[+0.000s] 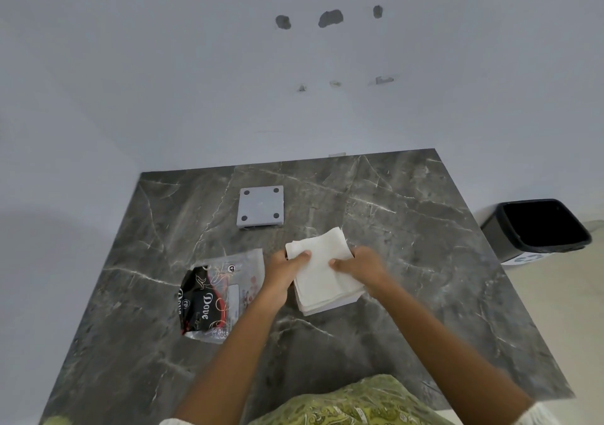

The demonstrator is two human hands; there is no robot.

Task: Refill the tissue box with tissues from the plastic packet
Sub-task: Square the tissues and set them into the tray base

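Observation:
A thick stack of white tissues (322, 266) sits at the middle of the dark marble table (425, 261). My left hand (284, 269) grips its left side with the thumb on top. My right hand (361, 266) grips its right side the same way. The stack hides whatever lies under it, so I cannot tell whether the tissue box is beneath. Left of my hands lies the plastic packet (217, 297), flattened, clear with black and red print. A grey square plate (260, 206) with four dark round feet lies farther back; it looks like the box's bottom cover.
A black waste bin (539, 228) stands on the floor past the table's right edge. A pale wall (228, 81) rises right behind the table. My green patterned clothing (353, 405) shows at the near edge.

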